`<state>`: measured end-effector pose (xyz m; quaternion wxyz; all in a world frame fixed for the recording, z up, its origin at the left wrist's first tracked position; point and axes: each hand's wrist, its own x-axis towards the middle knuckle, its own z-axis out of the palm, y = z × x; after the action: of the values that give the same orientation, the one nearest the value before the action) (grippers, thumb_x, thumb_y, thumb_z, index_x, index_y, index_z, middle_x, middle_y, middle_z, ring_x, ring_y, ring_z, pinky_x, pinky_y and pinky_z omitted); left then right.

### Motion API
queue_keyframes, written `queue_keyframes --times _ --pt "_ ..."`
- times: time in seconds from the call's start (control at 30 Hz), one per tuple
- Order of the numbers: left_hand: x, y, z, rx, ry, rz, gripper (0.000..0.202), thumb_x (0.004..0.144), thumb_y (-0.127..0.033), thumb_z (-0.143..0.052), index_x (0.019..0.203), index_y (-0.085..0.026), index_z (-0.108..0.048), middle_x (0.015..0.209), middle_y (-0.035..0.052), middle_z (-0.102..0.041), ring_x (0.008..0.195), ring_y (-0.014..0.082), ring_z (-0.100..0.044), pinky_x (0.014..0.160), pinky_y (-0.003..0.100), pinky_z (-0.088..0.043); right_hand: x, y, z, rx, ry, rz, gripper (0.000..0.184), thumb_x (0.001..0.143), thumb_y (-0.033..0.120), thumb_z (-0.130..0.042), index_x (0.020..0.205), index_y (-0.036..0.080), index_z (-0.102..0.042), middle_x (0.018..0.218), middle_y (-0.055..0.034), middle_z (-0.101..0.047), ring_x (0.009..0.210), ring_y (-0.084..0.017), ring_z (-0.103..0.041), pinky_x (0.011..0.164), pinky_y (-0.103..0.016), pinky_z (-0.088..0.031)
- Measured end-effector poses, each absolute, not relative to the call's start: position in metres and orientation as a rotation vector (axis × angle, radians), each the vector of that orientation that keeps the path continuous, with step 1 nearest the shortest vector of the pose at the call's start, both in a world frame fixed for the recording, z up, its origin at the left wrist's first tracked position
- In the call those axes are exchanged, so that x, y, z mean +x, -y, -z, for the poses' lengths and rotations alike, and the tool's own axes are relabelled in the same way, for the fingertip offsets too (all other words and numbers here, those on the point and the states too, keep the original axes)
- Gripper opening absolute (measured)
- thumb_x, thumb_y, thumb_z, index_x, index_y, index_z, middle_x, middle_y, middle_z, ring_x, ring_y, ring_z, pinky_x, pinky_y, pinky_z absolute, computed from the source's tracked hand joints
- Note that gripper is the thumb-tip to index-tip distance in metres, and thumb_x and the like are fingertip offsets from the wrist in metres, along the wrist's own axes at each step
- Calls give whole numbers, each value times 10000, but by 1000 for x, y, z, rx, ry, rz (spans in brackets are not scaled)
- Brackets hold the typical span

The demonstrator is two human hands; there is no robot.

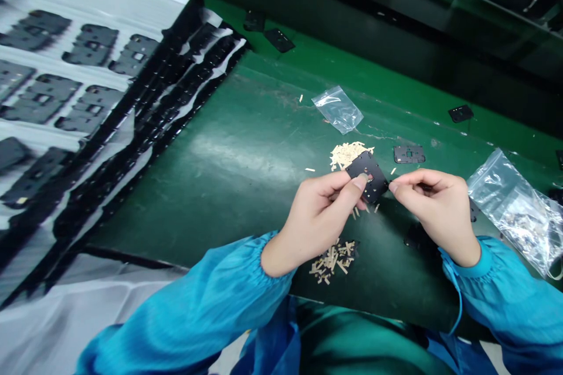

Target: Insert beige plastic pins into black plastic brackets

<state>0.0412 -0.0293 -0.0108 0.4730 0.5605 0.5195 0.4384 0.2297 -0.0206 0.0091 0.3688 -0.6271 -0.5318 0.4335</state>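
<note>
My left hand [314, 220] pinches a thin black plastic plate [376, 189] between thumb and fingers, tilted above the green table. The plate has small holes and a cut-out near my thumb. At its right corner, my right hand [435, 208] is closed in a pinch; whatever sits between those fingertips is too small to make out. Just behind the plate lies a heap of small cream-coloured strips [347, 154]. Nearer my body, under the left wrist, is a second pile of tan and dark strips [333, 261].
Stacked trays [145, 152] with white lining and several black plates [90, 45] stand at the left. A clear zip bag [338, 108] lies behind the heap, and a filled clear bag [523, 217] at the right. Another black plate [409, 154] rests on the green table [211, 170].
</note>
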Motion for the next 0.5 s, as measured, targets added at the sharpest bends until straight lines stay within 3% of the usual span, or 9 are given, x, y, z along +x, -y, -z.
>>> queue_keyframes --times 0.5 --pt "41 29 12 1379 -1270 -1070 361 947 -264 -571 617 -175 -686 576 13 -703 534 116 -626 531 211 -488 228 20 -12 -1606 1351 -1063 79 702 173 -745 690 205 -816 562 15 -652 488 -75 -382 459 -210 -314"
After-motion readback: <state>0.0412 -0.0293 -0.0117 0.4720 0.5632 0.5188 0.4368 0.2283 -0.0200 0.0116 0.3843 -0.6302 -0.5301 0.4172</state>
